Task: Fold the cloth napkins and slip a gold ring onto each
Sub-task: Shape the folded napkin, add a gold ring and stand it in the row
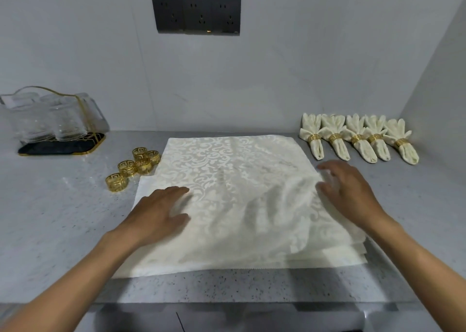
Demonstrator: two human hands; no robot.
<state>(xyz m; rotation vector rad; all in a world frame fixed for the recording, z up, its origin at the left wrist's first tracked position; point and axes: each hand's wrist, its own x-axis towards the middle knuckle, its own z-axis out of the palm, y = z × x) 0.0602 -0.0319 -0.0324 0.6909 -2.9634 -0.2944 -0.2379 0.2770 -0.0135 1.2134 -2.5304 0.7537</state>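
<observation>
counting five ringed napkins [358, 137], five loose rings [133, 166]

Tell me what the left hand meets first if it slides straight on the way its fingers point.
Only more of the flat napkin under the left hand. Its fingers point up and right across the cloth; the gold rings lie off to the left of that line.

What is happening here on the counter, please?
A person is preparing cloth napkins. The left hand and the right hand lie on the top napkin of a flat stack. Five finished napkins, each with a gold ring, stand in a row on the right. Five loose gold rings wait on the left.
</observation>
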